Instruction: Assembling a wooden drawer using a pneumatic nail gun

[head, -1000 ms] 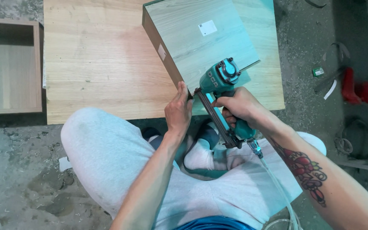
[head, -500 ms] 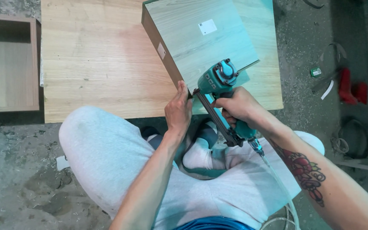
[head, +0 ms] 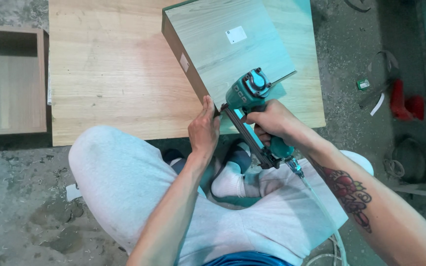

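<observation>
Down on the floor, cross-legged in grey trousers (head: 124, 187), facing a wide board (head: 114, 74) of pale wood. Resting on that board, tilted, a smaller box-like panel (head: 223, 49) with a dark side edge (head: 186, 66) running away and to the left from the near corner.

Right hand (head: 271, 120) wrapped tight around the handle of a teal nail gun (head: 250, 93), index finger near the trigger, though whether pressed cannot be told. Nose of the gun planted right at the near corner of the panel, long magazine and handle slanting back toward the right knee, air hose (head: 321, 207) trailing from the butt end down past the thigh.

Left hand (head: 203, 130) just beside the gun's nose, fingers closed against the dark edge at the same corner, thumb up along the wood, steadying rather than lifting. Both hands almost touching, left nearer the edge itself, right slightly behind and to the right.

Off to the left, well apart, an open wooden drawer box (head: 8, 81) on the dusty concrete floor (head: 25, 207). Far right, a red tool (head: 405, 103) among scraps and loose cord.
</observation>
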